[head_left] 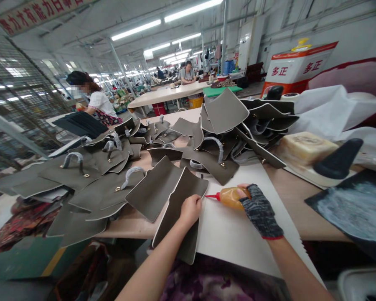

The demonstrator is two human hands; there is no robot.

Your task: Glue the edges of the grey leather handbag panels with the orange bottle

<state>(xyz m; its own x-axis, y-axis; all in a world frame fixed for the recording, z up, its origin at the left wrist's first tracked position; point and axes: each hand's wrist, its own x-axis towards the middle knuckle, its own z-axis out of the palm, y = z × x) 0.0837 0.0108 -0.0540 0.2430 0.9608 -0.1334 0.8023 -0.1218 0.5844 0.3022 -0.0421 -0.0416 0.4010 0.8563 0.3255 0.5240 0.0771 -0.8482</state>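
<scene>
My left hand (190, 209) presses down on a grey-brown leather bag panel (178, 205) that lies at the near edge of the white work sheet (235, 234). My right hand (259, 209), in a dark fingerless glove, grips an amber glue bottle (231, 196). Its red nozzle (212, 195) points left and touches the panel's right edge, just beside my left hand's fingers. A second similar panel (153, 188) lies partly under the first, to its left.
Piles of grey panels with handles (90, 171) cover the table to the left and behind (235, 129). A yellowish block (303, 146), a black cone-shaped tool (338, 159) and a dark smeared board (354, 209) lie at the right. Other people work at tables behind.
</scene>
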